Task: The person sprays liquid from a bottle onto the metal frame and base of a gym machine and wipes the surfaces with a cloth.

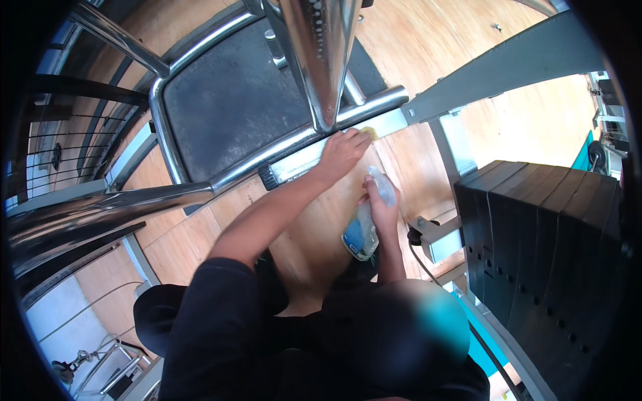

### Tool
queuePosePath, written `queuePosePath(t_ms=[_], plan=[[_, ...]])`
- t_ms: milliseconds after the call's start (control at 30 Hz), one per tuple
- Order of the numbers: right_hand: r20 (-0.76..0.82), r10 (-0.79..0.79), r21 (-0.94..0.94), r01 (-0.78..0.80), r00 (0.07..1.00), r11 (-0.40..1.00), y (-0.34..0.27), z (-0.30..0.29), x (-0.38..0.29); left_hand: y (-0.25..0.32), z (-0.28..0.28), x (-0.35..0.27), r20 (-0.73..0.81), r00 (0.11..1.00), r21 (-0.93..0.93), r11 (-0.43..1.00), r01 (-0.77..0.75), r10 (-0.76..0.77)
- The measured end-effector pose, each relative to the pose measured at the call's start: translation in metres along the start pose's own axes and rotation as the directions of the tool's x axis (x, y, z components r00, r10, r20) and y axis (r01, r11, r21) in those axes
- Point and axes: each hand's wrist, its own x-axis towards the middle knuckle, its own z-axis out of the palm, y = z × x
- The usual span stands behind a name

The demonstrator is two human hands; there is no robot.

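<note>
My left hand [343,153] reaches to a flat metal frame bar [301,163] of a gym machine, its fingers on a small yellow sponge or pad [369,133] at the bar. Lower and to the right, my right hand [385,200] is closed around a clear plastic bottle [368,225] with a blue label. The bottle's top end points up towards the bar. A chromed tube [281,150] runs just beyond the bar, alongside it. The palm side of my left hand is hidden.
A dark platform [235,105] lies inside the chromed frame ahead. A thick chromed upright [321,60] rises close in front of me. Black weight plates [536,250] stand at the right, with a cable [424,265] beside them. A grey beam [511,65] crosses the upper right above wood-look flooring.
</note>
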Motion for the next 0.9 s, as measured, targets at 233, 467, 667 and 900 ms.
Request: queuePosePath(t_ms=[233,467,667,900], plan=[[0.041,-0.016,0.016,0.016,0.999,1.0,-0.007,0.006,0.001,-0.049,-0.092,-0.128,0.299,0.94,-0.112,0.985,-0.135,0.163],[0.283,-0.007,-0.055,0.023,0.959,0.998,-0.015,0.022,-0.005,-0.068,-0.126,-0.148,0.331,0.934,-0.201,0.977,-0.072,0.137],[0.39,-0.175,-0.289,0.301,0.904,0.909,-0.023,0.042,0.0,-0.089,-0.171,-0.121,0.541,0.832,-0.109,0.971,0.215,-0.123],[0.734,0.037,-0.372,0.356,0.678,0.857,-0.116,0.117,0.031,-0.067,-0.203,-0.165,0.313,0.678,-0.11,0.683,0.722,-0.666]])
